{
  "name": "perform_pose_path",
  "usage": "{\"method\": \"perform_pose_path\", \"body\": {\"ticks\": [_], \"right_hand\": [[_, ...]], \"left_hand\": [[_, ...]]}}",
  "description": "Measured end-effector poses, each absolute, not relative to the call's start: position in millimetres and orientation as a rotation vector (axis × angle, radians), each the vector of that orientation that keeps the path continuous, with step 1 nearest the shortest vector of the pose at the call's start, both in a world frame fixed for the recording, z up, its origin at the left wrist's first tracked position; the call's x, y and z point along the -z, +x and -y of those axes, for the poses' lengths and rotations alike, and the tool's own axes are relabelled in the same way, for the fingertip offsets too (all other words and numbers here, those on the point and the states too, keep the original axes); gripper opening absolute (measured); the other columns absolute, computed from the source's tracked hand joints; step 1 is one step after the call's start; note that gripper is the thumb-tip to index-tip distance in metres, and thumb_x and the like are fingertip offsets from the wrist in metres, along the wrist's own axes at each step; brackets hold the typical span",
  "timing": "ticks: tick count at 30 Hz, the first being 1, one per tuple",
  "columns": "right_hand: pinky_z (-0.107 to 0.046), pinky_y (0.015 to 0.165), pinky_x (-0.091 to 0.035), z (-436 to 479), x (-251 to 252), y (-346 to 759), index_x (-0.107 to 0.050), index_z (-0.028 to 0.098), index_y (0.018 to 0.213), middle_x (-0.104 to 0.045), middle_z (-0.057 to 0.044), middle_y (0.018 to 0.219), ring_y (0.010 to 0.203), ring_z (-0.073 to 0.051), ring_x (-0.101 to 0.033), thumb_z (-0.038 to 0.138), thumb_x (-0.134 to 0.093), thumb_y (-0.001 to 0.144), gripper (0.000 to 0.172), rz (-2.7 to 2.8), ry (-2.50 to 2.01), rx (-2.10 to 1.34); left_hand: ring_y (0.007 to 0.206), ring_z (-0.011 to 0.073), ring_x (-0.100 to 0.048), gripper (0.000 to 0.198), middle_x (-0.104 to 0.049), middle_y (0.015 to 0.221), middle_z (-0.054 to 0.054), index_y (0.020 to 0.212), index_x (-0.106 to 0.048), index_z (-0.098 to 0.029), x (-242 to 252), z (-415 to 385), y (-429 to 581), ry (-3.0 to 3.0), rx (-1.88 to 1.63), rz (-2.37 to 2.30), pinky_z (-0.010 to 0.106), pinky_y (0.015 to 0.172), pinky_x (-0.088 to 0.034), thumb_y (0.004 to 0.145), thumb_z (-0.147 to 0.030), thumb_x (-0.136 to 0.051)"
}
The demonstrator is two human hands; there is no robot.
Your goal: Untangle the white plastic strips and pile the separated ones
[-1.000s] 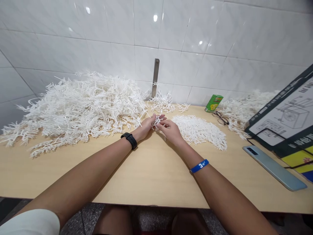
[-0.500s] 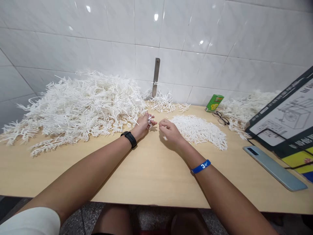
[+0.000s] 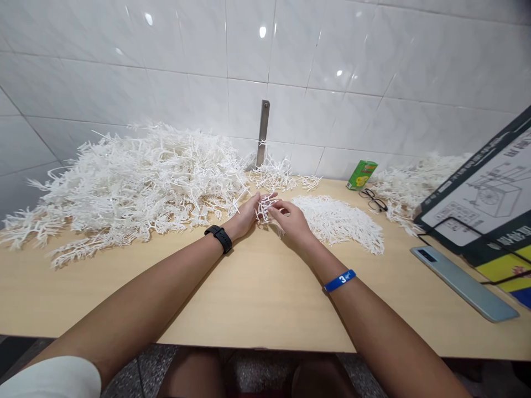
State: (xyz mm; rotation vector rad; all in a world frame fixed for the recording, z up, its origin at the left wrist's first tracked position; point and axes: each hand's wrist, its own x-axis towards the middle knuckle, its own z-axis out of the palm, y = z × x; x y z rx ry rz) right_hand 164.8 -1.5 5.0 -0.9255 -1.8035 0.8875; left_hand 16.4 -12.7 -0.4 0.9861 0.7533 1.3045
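Note:
My left hand [image 3: 248, 215], with a black band at the wrist, holds a small white branched plastic piece [image 3: 265, 208] in its curled fingers. Closed in a pinch on that piece's right side is my right hand [image 3: 291, 222], a blue wristband below it. What exactly its fingertips grip is too small to tell. Left of the hands rises a large tangled heap of white branched pieces [image 3: 153, 171]. Just right of my right hand lies a flat pile of small white pieces [image 3: 340, 221].
Against the tiled wall stand a metal bar [image 3: 263, 132] and a few loose white branches [image 3: 274, 176]. On the right are a green box [image 3: 362, 175], eyeglasses [image 3: 374, 200], another white heap [image 3: 409, 185], a phone [image 3: 464, 283] and a large printed carton [image 3: 481, 193].
My hands have come together: the right fingers now touch the white piece in my left hand. The left hand has turned, showing more of the piece.

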Motion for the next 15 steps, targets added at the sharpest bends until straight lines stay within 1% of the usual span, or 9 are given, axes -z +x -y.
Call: {"method": "perform_pose_path", "body": {"ticks": [3,7,9,13,15], "right_hand": [[-0.033,0.073,-0.047,1.6,-3.0,161.2,-0.066,0.020,0.091,-0.067,-0.003,0.086,0.076,-0.017,-0.058,0.041,-0.066,0.075,0.026,1.766,-0.841,-1.055],[-0.032,0.070,-0.048,1.1,-1.7,161.3,-0.066,0.019,0.084,-0.066,-0.002,0.078,0.074,-0.017,-0.059,0.041,-0.070,0.071,0.026,1.662,-0.797,-1.205],[-0.033,0.069,-0.048,1.6,-2.2,160.9,-0.066,0.018,0.081,-0.064,-0.002,0.075,0.071,-0.017,-0.058,0.042,-0.070,0.070,0.027,1.618,-0.787,-1.255],[-0.032,0.066,-0.046,1.5,-3.8,160.3,-0.062,0.018,0.071,-0.060,-0.001,0.069,0.066,-0.015,-0.055,0.044,-0.072,0.067,0.028,1.584,-0.765,-1.296],[-0.031,0.066,-0.047,0.3,-3.7,160.5,-0.062,0.018,0.072,-0.060,-0.001,0.070,0.067,-0.015,-0.056,0.042,-0.073,0.066,0.027,1.588,-0.747,-1.309]], "left_hand": [[0.099,0.0254,-0.068,0.052,-0.072,0.111,0.014,0.127,-0.060,-0.014,3.2,12.8,18.0,1.017,-1.245,-0.697,0.039,0.090,-0.051,0.094,-0.050,-0.040],[0.099,0.0248,-0.068,0.051,-0.072,0.111,0.013,0.125,-0.062,-0.017,7.7,12.3,19.3,1.072,-1.193,-0.727,0.037,0.086,-0.052,0.092,-0.053,-0.046],[0.097,0.0240,-0.068,0.052,-0.072,0.108,0.012,0.121,-0.064,-0.018,10.9,10.6,19.5,1.112,-1.194,-0.757,0.036,0.087,-0.052,0.091,-0.056,-0.048],[0.089,0.0225,-0.068,0.052,-0.074,0.096,0.011,0.114,-0.068,-0.016,14.6,8.3,18.7,1.221,-1.208,-0.825,0.036,0.087,-0.051,0.088,-0.059,-0.051],[0.087,0.0224,-0.068,0.053,-0.074,0.093,0.011,0.110,-0.069,-0.016,14.0,8.9,17.6,1.272,-1.215,-0.835,0.035,0.086,-0.050,0.087,-0.060,-0.052]]}}
